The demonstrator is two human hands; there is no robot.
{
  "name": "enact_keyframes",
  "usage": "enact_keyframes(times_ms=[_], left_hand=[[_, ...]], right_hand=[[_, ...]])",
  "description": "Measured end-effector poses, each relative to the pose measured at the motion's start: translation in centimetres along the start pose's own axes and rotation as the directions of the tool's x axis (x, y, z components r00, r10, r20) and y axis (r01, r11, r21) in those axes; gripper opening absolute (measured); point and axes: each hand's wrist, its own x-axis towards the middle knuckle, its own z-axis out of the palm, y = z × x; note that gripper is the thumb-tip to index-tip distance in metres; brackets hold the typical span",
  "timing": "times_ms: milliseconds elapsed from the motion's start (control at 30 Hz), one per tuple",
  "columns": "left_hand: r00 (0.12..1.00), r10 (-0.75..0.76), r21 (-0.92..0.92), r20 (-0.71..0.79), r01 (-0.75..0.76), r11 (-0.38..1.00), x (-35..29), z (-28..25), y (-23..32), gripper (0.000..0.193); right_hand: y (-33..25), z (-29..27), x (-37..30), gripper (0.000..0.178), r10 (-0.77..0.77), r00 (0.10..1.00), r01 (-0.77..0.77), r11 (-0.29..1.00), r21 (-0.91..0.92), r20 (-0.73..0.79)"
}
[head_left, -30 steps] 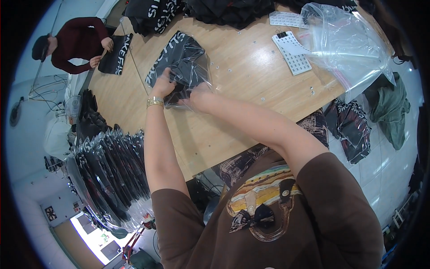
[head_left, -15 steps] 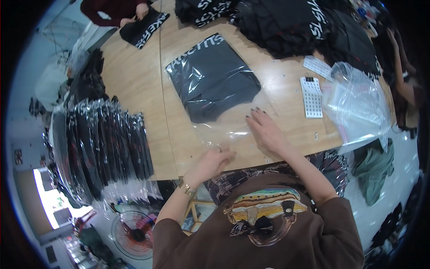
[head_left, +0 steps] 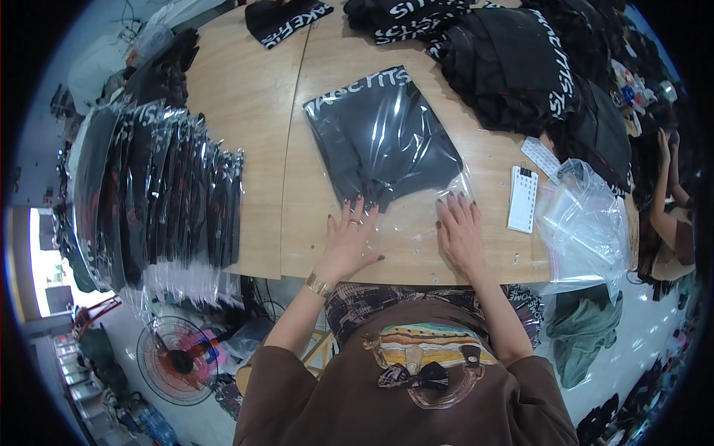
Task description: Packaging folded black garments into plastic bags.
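Observation:
A folded black garment with white lettering (head_left: 387, 141) lies flat on the table inside a clear plastic bag (head_left: 405, 227). The bag's bare end points toward me. My left hand (head_left: 348, 241) rests on the near left part of the bag, fingers spread, fingertips at the garment's lower edge. On the near right side of the bag lies my right hand (head_left: 461, 232), palm down with its fingers stretched out. Neither hand grips anything.
Several bagged black garments (head_left: 163, 193) stand packed at the table's left. Folded black garments (head_left: 506, 67) are piled at the far right. A white label sheet with a clip (head_left: 523, 199) and clear plastic bags (head_left: 584, 230) lie right. A fan (head_left: 178, 360) stands below left.
My left hand has moved forward onto the bag and spread its fingers. My right hand still lies on the bag's right side. The view has shifted, and the co-worker's hands have left it.

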Motion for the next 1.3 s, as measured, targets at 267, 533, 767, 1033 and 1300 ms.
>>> enact_keyframes(times_ms=[267, 533, 767, 1033, 1300], left_hand=[[0.898, -0.316, -0.587, -0.307, 0.083, 0.805, 4.9, -2.2, -3.5, 0.049], [0.822, -0.259, -0.352, -0.507, 0.077, 0.933, 4.8, -0.7, -4.9, 0.052], [0.828, -0.408, -0.65, 0.386, 0.557, 0.516, -4.0, 1.7, -2.0, 0.022], [0.803, -0.344, -0.87, 0.486, 0.48, -0.109, -6.0, 3.8, -1.0, 0.015], [0.845, -0.378, -0.912, 0.378, 0.41, 0.004, -6.5, 5.3, -1.0, 0.023]], right_hand=[[-0.4, -0.1, -1.0, 0.044, -0.015, 0.997, 0.019, 0.998, 0.059, -0.073], [-1.0, -0.1, -1.8, 0.032, -0.167, 0.975, 0.188, 0.971, 0.145, -0.147], [-7.1, 0.5, -0.2, 0.018, -0.367, 0.91, 0.415, 0.782, 0.465, -0.195], [-9.5, 2.7, 1.0, 0.014, -0.415, 0.904, 0.405, 0.758, 0.512, -0.101], [-10.0, 3.8, 0.9, 0.015, -0.423, 0.904, 0.32, 0.759, 0.567, 0.055]])
